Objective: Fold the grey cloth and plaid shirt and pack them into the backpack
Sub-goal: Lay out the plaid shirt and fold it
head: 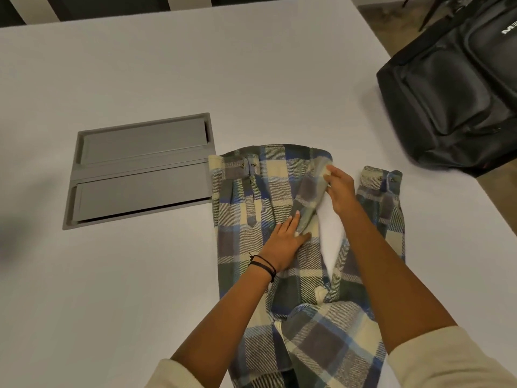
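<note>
The plaid shirt [251, 197] lies lengthwise on the white table [167, 68], its sleeves laid along it with the cuffs at the far end. My left hand [285, 242] presses flat on the shirt's middle, fingers straight. My right hand [340, 189] pinches a fold of the shirt's edge near the far end and lifts it, baring a strip of table beneath. The black backpack [458, 88] stands at the table's far right corner. No grey cloth is in view.
A grey recessed cable hatch [140, 169] with two lids sits in the table just left of the shirt. The table's right edge runs diagonally past the backpack, with floor and chair legs [430, 9] beyond.
</note>
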Available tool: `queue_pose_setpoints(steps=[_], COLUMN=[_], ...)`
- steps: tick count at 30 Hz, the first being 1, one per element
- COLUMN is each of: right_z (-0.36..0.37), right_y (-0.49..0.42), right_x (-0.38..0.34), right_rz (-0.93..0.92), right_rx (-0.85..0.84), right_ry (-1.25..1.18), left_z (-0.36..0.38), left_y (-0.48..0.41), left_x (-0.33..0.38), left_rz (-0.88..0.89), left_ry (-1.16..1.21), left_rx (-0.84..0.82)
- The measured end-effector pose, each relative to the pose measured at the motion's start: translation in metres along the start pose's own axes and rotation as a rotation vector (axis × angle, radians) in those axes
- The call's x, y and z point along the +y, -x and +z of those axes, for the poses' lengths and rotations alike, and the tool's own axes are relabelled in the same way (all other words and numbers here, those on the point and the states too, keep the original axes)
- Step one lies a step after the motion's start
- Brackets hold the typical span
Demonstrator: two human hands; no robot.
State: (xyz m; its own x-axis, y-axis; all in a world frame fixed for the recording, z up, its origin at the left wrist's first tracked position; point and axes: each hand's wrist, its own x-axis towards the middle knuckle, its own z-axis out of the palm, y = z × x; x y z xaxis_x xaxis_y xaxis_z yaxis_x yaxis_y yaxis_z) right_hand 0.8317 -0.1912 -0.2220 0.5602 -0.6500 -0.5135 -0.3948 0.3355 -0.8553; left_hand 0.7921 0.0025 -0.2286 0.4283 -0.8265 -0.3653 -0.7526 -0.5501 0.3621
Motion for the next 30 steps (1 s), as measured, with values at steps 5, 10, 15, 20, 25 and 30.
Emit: queue_pose_setpoints(steps=[5,10,15,20,25,30], right_z=[0.021,0.047,0.071,0.098,0.124,0.137], right_y=[0.012,0.016,0.016,0.019,0.026,0.03], right_x=[-0.011,-0.018,-0.016,-0.008,-0.001,0.007], right_rz=[-0.124,-0.213,-0.308,-0.401,-0.478,-0.48], right_rx=[-0.025,-0.098,-0.198,-0.269,-0.314,-0.432], right_ry=[0.015,0.079,0.268,0.384,0.485,0.59], left_z=[-0.006,-0.018,-0.021,-0.01,-0.001,0.005], left_y=[0.0,0.009,0.02,0.028,0.035,0.04], left_x=[-0.008,-0.019,-0.031,-0.048,-0.064,-0.072], left_rz=[-0.025,-0.061,-0.124,-0.151,-0.191,-0.212], left_ry=[0.122,0.32,0.54,0.651,0.733,0.767], left_rx=[0.046,0.117,0.198,0.215,0.195,0.187])
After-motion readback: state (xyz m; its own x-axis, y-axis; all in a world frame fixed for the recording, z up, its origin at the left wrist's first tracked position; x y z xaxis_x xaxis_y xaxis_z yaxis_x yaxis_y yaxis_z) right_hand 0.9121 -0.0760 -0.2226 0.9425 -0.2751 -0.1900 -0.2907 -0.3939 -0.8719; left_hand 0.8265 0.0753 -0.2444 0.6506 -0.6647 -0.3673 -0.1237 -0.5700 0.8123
